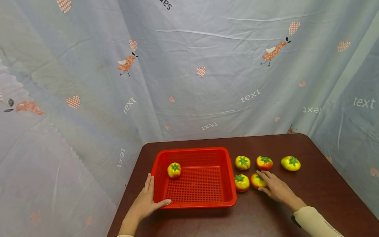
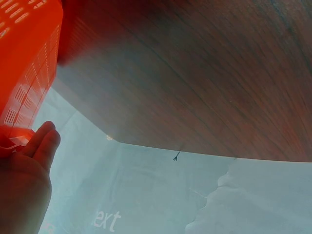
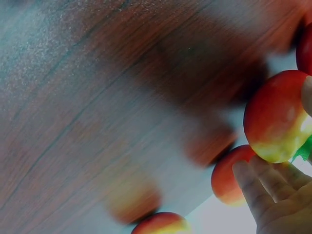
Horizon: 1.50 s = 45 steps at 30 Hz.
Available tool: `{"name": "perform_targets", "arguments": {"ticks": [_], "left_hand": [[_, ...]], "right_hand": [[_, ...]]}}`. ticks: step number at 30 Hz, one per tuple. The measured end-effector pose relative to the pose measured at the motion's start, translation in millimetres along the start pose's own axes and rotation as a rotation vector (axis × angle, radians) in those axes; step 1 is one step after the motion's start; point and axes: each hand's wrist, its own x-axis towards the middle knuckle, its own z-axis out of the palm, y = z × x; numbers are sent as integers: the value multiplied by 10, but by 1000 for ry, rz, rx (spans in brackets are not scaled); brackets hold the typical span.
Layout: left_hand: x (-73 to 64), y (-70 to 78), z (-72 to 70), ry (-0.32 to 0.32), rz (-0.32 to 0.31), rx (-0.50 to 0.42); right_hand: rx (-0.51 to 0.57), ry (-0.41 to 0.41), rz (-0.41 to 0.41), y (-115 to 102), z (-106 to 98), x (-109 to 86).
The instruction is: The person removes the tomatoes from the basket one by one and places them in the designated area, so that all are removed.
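Observation:
A red plastic basket (image 1: 192, 205) with slotted walls stands on the table, a red-and-yellow tomato (image 1: 174, 171) inside toward its left. At the basket's front left corner is my left hand (image 1: 145, 200), its fingers straight along the left side and its thumb on the front rim. My right hand (image 1: 276, 187) has its fingers and thumb around a red-and-yellow tomato (image 3: 275, 114) right of the basket. Just left of that one sits another tomato (image 1: 242, 183), close to the basket wall. Behind the hand is a redder tomato (image 1: 264, 163).
A yellow tomato (image 1: 242, 162) lies by the basket's right rear side, and another yellow tomato (image 1: 290, 163) lies farther right. The dark brown table (image 1: 322, 194) has a rounded back edge. A grey-blue printed curtain (image 1: 189, 98) hangs behind it and at the sides.

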Motion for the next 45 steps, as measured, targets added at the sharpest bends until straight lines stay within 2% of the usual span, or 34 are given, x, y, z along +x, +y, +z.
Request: {"name": "perform_targets", "arguments": {"ticks": [10, 16, 22, 28, 34, 45], "left_hand": [[-9, -1, -8, 4, 5, -2], [-17, 1, -11, 5, 6, -6], [-12, 13, -14, 8, 4, -16], [-11, 17, -8, 16, -2, -22], [-20, -4, 5, 2, -22, -20], [-21, -9, 8, 12, -17, -36]], "right_hand": [[-25, 7, 27, -11, -43, 18], [-44, 38, 11, -43, -132, 92], [-52, 27, 15, -96, -258, 197], [-32, 31, 2, -189, -380, 368], [-31, 11, -50, -317, -431, 569], [-48, 41, -153, -698, -546, 1090]]}}
